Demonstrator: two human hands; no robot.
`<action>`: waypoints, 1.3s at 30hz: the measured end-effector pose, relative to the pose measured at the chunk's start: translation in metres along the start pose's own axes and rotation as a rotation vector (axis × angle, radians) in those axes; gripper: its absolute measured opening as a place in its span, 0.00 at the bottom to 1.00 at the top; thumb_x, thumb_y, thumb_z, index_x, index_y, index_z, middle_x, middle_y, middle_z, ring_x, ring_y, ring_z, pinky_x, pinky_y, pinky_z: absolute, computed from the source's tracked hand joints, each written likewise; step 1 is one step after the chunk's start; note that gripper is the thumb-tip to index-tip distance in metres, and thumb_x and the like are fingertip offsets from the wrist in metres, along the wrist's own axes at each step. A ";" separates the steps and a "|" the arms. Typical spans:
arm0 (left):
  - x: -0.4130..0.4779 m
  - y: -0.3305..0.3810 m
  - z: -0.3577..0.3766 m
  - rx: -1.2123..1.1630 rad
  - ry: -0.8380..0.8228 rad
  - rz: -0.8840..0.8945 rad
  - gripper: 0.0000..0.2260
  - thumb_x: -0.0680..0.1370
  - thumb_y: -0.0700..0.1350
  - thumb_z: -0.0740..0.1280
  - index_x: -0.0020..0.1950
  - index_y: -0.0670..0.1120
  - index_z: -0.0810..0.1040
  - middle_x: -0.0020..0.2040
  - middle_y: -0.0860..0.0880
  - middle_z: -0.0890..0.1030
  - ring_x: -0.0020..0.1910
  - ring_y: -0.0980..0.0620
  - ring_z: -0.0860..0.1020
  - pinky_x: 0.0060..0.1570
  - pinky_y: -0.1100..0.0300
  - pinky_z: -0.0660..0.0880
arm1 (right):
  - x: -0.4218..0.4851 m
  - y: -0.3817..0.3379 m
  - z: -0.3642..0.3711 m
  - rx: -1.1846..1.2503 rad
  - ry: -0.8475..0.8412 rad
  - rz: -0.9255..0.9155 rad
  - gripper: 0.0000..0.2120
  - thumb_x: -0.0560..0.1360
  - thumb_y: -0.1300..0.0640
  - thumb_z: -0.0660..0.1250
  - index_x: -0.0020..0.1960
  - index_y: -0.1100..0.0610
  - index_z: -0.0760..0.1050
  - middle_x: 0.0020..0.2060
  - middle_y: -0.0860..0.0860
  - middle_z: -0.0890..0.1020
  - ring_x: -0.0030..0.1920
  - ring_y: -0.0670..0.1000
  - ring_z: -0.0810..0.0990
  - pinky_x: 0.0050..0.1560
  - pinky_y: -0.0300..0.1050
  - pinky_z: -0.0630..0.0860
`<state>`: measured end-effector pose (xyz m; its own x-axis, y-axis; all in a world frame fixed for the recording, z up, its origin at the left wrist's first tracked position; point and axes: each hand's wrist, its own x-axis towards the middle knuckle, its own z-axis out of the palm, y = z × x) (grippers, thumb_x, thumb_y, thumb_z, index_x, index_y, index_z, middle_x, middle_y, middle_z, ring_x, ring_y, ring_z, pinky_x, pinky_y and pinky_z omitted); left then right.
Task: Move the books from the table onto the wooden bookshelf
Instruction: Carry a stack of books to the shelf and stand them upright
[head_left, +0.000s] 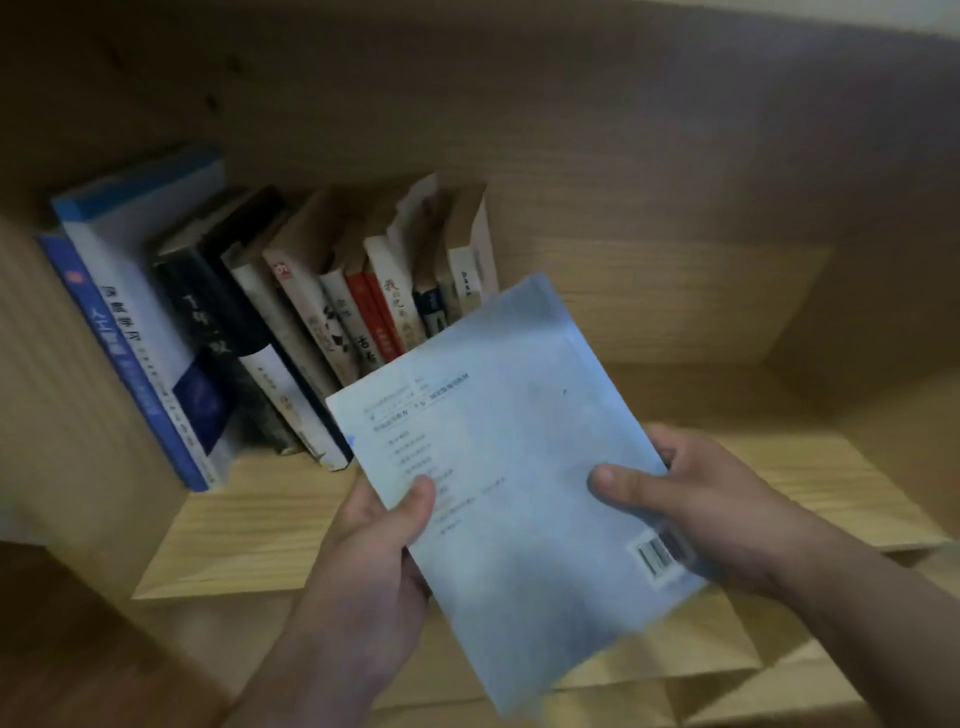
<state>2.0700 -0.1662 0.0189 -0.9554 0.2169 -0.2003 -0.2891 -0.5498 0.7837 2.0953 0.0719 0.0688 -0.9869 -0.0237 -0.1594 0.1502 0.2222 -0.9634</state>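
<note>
**A:** The shelf (249, 535), what is it made of?
**B:** Pale wood. The grain runs plain along the board to its front edge, and the finish is matt.
**A:** And the book (519, 467)?
**B:** It has a light blue paper cover, smooth with a faint sheen.
**A:** The row (291, 312) at the shelf's left end?
**B:** Paper spines and cream page edges. The blur hides whether they are glossy or matt.

Both forearms are bare: left hand (374, 535) left of the pale blue book (519, 467), right hand (701, 499) to its right.
</note>
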 end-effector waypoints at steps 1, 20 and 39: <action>0.009 0.001 0.013 0.039 0.001 0.007 0.16 0.76 0.43 0.65 0.64 0.48 0.78 0.58 0.47 0.86 0.55 0.46 0.85 0.47 0.51 0.83 | -0.001 -0.001 -0.009 -0.004 0.058 -0.022 0.12 0.66 0.49 0.80 0.49 0.48 0.86 0.47 0.54 0.89 0.44 0.55 0.89 0.41 0.48 0.83; 0.065 -0.004 0.057 0.835 0.496 0.449 0.11 0.74 0.53 0.73 0.48 0.55 0.72 0.48 0.52 0.76 0.47 0.52 0.77 0.40 0.60 0.72 | 0.040 0.027 -0.031 -0.243 0.741 -0.358 0.11 0.71 0.54 0.76 0.41 0.44 0.75 0.37 0.44 0.81 0.37 0.37 0.80 0.31 0.31 0.74; 0.074 0.020 -0.038 0.845 0.716 0.589 0.21 0.71 0.55 0.74 0.58 0.55 0.69 0.62 0.49 0.68 0.63 0.45 0.72 0.60 0.46 0.74 | 0.117 0.056 0.075 -0.179 0.422 -0.354 0.24 0.67 0.37 0.63 0.58 0.44 0.62 0.48 0.39 0.74 0.45 0.36 0.78 0.39 0.29 0.74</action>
<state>1.9918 -0.1917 -0.0025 -0.8209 -0.5177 0.2411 0.0676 0.3311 0.9412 1.9925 0.0086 -0.0200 -0.9185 0.2562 0.3013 -0.1693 0.4338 -0.8850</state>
